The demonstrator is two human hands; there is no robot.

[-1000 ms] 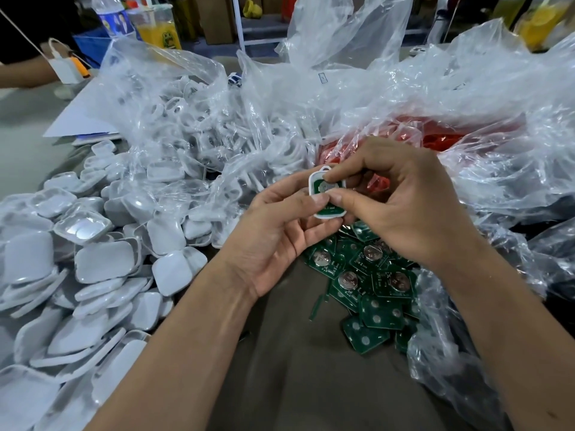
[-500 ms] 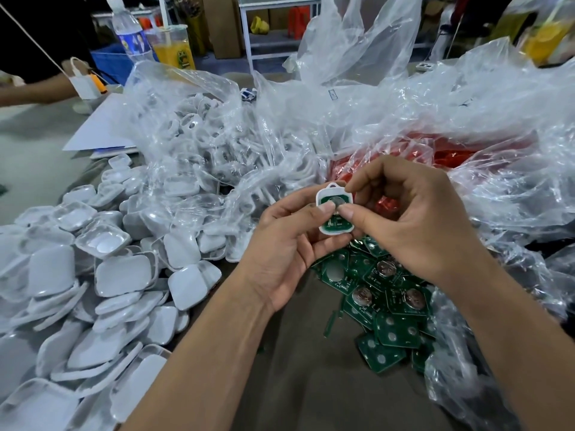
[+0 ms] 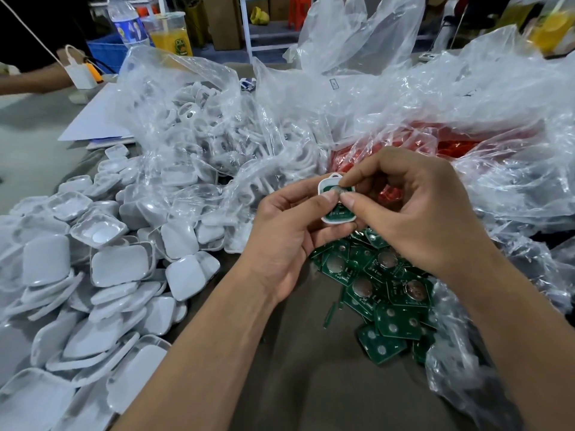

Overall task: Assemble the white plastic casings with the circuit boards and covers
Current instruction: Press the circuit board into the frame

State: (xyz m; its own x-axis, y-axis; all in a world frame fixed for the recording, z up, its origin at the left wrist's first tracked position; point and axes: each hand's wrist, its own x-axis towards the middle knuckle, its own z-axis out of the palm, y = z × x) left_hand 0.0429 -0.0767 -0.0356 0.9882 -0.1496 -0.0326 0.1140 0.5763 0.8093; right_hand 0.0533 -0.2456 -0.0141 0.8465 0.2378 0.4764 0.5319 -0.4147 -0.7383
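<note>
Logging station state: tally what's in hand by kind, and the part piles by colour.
white casing, gripped by left hand: 1
green circuit board in it, pinched by right hand: 1
White piles, loose covers and bagged white parts: 2
green board pile: 1
red bagged parts: 1
Total: 2 in hand, 4 piles

A dull grey-brown table (image 3: 298, 384) fills the foreground. Beyond it stand a white metal shelf frame (image 3: 245, 26) and brown cardboard boxes (image 3: 222, 21), with a blue crate (image 3: 105, 52) at the left. The far room is dim and blurred, perhaps a workshop.
</note>
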